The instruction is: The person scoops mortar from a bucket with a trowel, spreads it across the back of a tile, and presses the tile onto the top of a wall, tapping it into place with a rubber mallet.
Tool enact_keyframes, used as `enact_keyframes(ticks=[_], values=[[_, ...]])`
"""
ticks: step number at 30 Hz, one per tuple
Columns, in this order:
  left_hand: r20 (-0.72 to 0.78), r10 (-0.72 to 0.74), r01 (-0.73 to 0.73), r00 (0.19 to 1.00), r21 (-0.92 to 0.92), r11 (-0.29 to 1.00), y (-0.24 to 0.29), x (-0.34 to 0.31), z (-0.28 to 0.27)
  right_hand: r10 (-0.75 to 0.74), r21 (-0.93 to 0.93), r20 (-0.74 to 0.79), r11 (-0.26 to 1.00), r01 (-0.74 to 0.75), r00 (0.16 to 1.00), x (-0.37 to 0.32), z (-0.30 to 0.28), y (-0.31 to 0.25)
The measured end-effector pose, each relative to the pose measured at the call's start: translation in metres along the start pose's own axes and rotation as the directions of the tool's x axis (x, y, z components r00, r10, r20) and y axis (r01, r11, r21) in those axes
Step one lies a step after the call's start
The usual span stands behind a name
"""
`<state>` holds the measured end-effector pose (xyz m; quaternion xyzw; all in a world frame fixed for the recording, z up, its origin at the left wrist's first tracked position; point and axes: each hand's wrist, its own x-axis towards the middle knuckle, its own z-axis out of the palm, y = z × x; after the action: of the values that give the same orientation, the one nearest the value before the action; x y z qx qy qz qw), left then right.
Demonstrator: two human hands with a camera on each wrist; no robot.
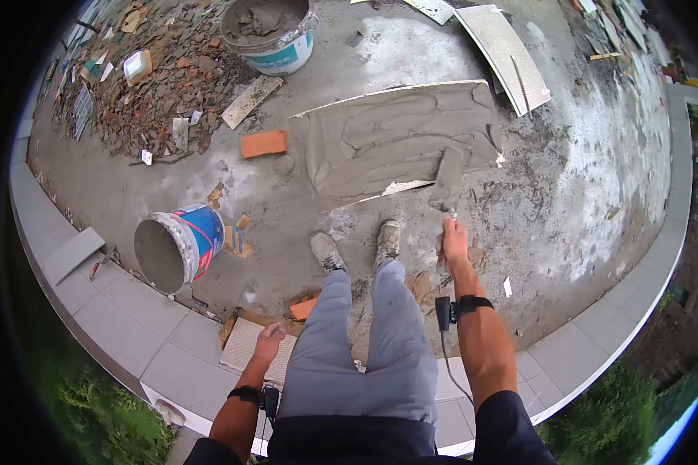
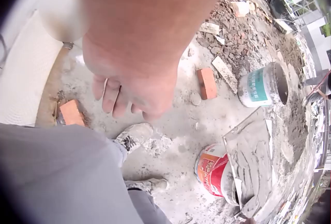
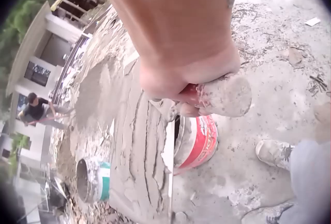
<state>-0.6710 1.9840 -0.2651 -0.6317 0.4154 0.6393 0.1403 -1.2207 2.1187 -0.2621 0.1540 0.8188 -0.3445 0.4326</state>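
My right hand grips the handle of a trowel, whose flat blade lies over the near right part of a large tile panel coated with wet grey mortar. In the right wrist view, fingers wrap the mortar-caked trowel handle; the blade is hidden behind the hand. Ridges and smears run along the mortar, and bare white shows at the panel's near edge. My left hand hangs with loosely bent fingers over a white textured tile, holding nothing. The left wrist view shows that hand from behind.
A teal-labelled bucket of mortar stands beyond the panel; a blue bucket leans at left. Around lie an orange brick, a rubble heap and a curved white panel. Another person appears far off.
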Motion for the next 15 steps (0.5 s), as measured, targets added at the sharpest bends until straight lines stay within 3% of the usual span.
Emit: enact_keyframes(ticks=[2,3,4,5,6,7,9,11,15], values=[[0.035,-0.008,0.006,0.999,0.053,0.999,-0.009,0.000,-0.001,-0.042,-0.098,0.157,0.993,0.058,0.987,-0.009,0.001,0.021],[0.045,-0.029,0.024,0.999,0.098,0.995,-0.009,0.000,0.001,-0.040,-0.094,0.137,0.994,0.053,0.990,-0.007,-0.005,0.033],[0.060,-0.028,0.022,0.998,0.106,0.994,-0.007,0.000,0.003,-0.261,-0.354,0.131,0.889,0.291,0.956,-0.004,-0.010,0.044],[0.072,0.013,-0.019,0.997,0.083,0.996,-0.005,0.000,0.003,-0.454,-0.583,0.188,0.662,0.471,0.871,0.002,-0.017,0.052],[0.079,0.053,-0.058,0.995,0.058,0.997,0.000,-0.001,0.005,-0.472,-0.717,0.170,0.544,0.437,0.865,0.003,-0.032,0.045],[0.083,0.050,-0.055,0.995,0.059,0.997,0.011,-0.002,0.009,-0.468,-0.719,0.167,0.545,0.432,0.868,0.006,-0.049,0.035],[0.004,0.029,-0.029,1.000,0.011,1.000,0.034,-0.004,0.017,-0.419,-0.839,0.054,0.473,0.268,0.906,0.022,-0.091,0.019],[-0.016,0.031,-0.031,0.999,-0.031,0.999,0.047,-0.003,0.029,-0.480,-0.846,0.007,0.465,0.261,0.877,0.048,-0.136,0.016],[-0.012,-0.015,0.016,1.000,0.078,0.997,0.069,0.006,0.068,-0.487,-0.881,0.027,0.401,0.251,0.873,0.079,-0.209,-0.004]])
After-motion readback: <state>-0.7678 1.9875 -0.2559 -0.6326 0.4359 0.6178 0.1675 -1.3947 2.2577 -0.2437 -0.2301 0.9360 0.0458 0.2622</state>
